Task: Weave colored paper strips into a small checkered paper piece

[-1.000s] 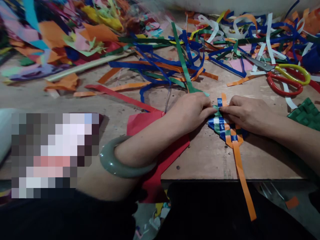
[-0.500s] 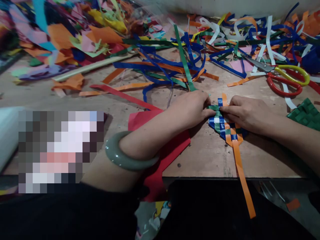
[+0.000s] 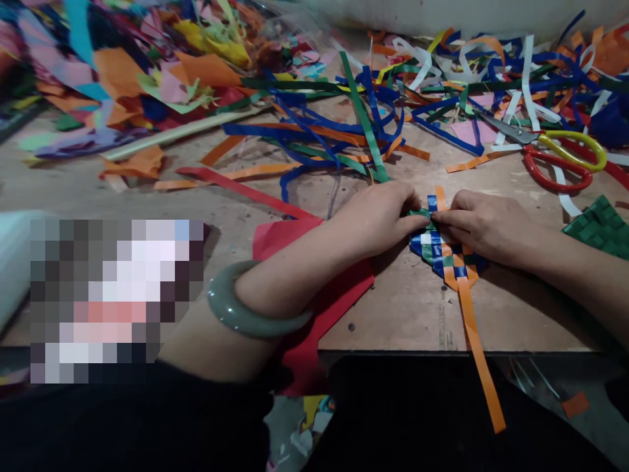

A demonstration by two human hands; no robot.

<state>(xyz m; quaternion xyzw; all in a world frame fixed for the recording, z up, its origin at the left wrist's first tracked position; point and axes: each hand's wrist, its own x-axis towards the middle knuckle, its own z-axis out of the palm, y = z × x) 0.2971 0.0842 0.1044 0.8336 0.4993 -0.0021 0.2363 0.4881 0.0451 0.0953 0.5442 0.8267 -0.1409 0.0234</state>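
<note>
Not much has shifted in the last second: both hands have just closed in a touch tighter over the top edge of the small woven patch of blue, green, orange and white paper strips (image 3: 445,255), which lies flat on the worn wooden bench (image 3: 407,308) near its front edge. The left hand (image 3: 378,219), with a grey-green stone bangle (image 3: 246,314) on its wrist, has its grip pinched shut on the patch's upper left corner. A long dark green paper strip (image 3: 366,124) runs from there up the bench. The right hand (image 3: 484,223) has its grip closed on the upper right corner, fingertips almost touching the left's. A long orange paper strip (image 3: 479,354) trails from the patch off the bench edge. The left forearm rests on a red paper sheet (image 3: 314,288). Red and yellow handled scissors (image 3: 560,160) lie well off to the right, above a green woven paper mat (image 3: 602,226).
</note>
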